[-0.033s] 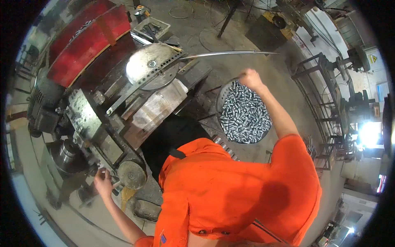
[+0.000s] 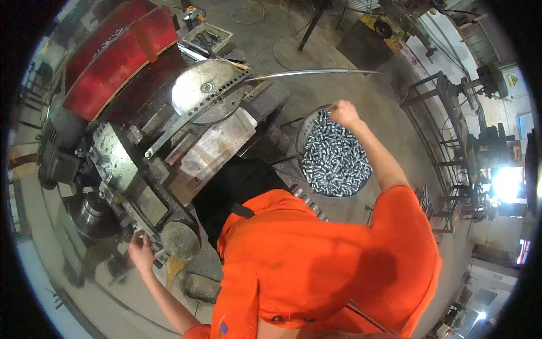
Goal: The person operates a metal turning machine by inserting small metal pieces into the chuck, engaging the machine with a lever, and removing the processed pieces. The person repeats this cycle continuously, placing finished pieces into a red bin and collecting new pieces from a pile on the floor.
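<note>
My left hand (image 2: pixel 140 252) is at the lower left end of a greasy metal machine (image 2: pixel 118 161), beside a round grey cap (image 2: pixel 180 240). Its fingers are curled at a small part there; what they grip is hidden. Out to the right, my right hand (image 2: pixel 344 113) hangs over the far rim of a round basin (image 2: pixel 306 134). Its fingers are closed, and anything inside them is too small to make out. Short shiny metal cylinders (image 2: pixel 337 161) fill most of that basin.
A lever with a row of holes (image 2: pixel 189 116) crosses a round plate (image 2: pixel 183 93) on the machine, and a long thin rod (image 2: pixel 316 72) juts right from it. Red curved guards (image 2: pixel 127 65) stand far left. Behind is a tray of tools (image 2: pixel 217 37). Metal racks (image 2: pixel 437 113) line the right.
My right hand has come slightly nearer, down toward the metal cylinders. My left hand stays at the same machine part.
</note>
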Available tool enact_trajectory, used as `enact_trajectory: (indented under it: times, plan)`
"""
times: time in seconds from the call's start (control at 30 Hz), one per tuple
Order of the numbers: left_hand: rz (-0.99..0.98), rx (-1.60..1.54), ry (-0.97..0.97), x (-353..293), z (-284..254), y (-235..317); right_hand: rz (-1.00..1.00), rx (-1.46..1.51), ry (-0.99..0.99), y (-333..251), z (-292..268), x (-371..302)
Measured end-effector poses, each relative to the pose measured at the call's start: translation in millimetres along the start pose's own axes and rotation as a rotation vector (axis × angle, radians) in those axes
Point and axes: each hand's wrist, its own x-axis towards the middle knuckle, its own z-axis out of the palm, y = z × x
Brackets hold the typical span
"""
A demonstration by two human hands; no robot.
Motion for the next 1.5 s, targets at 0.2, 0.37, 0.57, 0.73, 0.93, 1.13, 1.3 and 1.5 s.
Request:
enact_trajectory:
  times: [0.2, 0.37, 0.57, 0.73, 0.93, 1.13, 1.3, 1.5]
  plan:
    - [0.026, 0.064, 0.028, 5, 1, 9, 0.039, -0.145, -0.238, 9, 114, 10]
    - [0.008, 0.206, 0.095, 4, 2, -1, -0.075, -0.179, -0.097, -12, 120, 17]
    - [0.063, 0.418, 0.194, 0, 2, -2, -0.093, -0.234, -0.133, 12, 146, 29]
    - [0.078, 0.371, 0.188, -6, 1, 12, -0.304, -0.178, 0.055, 37, 157, 32]
    - [0.198, -0.222, 0.077, -37, -29, 71, -0.554, 0.403, 0.353, -79, 68, -7]
    - [0.366, -0.511, -0.209, -32, -1, 150, -1.034, 0.789, -0.13, -313, -41, -87]
    - [0.309, -1.08, -0.486, -47, 13, 151, -1.462, 0.958, -0.103, -403, -82, -125]
    - [0.355, -0.798, -0.19, -61, -10, 138, -1.527, 0.81, -0.022, -424, -83, -143]
